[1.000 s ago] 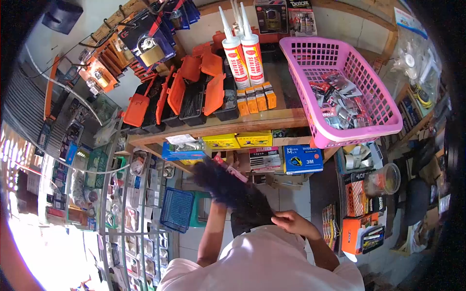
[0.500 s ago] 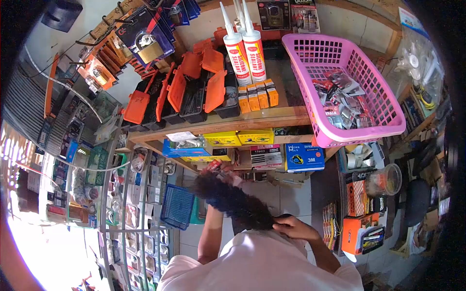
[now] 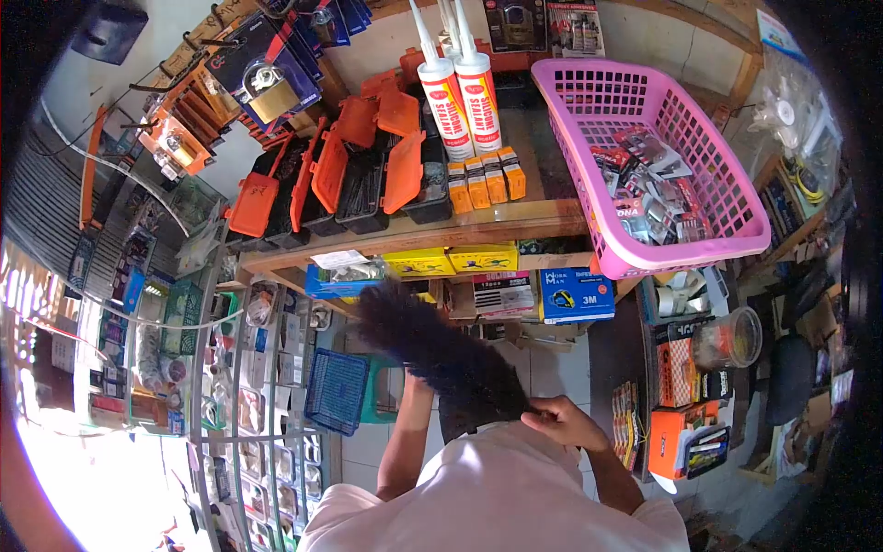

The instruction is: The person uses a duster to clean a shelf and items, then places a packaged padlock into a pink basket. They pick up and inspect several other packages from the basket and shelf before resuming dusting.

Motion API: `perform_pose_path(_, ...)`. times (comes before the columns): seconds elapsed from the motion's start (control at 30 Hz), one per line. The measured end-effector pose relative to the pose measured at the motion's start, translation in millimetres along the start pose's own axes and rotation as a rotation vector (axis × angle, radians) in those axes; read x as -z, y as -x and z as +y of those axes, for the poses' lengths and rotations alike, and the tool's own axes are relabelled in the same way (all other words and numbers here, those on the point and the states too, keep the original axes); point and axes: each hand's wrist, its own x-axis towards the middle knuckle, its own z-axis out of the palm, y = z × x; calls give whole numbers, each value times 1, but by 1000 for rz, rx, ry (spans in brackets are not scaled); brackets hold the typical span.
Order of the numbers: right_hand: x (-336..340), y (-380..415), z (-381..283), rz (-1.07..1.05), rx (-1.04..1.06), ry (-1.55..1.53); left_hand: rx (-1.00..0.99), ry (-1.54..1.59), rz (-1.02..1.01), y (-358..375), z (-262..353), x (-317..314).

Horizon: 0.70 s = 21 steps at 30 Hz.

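My right hand (image 3: pixel 566 423) is closed round the base of a dark, fluffy feather duster (image 3: pixel 441 354), held in front of my white shirt. The duster slants up and to the left, its tip close to the front of the lower shelf. Behind it, my left hand (image 3: pixel 417 381) is almost wholly covered; only the wrist end shows, so its fingers and anything in them are hidden. Small yellow boxes (image 3: pixel 418 264) and a blue 3M box (image 3: pixel 578 296) lie on that shelf just beyond the duster.
On the upper shelf stand silicone sealant tubes (image 3: pixel 479 101), black bins with orange lids (image 3: pixel 402 175), small orange boxes (image 3: pixel 495 179) and a pink basket (image 3: pixel 602 253) of packaged goods. A blue crate (image 3: pixel 335 391) is at left, near glass display shelves. An orange box (image 3: pixel 676 442) is at right.
The duster has swung up and left across my left hand. That hand and the red package in it, visible before, are now hidden behind the feathers.
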Motion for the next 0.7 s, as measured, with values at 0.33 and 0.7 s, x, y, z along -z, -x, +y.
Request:
perform_pose_path(0.33,9,-7,31,145,1,-110,-207,-185,612,5,-16,-21)
perform_pose_path(0.7,11,-5,30,157,-102,-213,-332,-241,639,19,-3,-28)
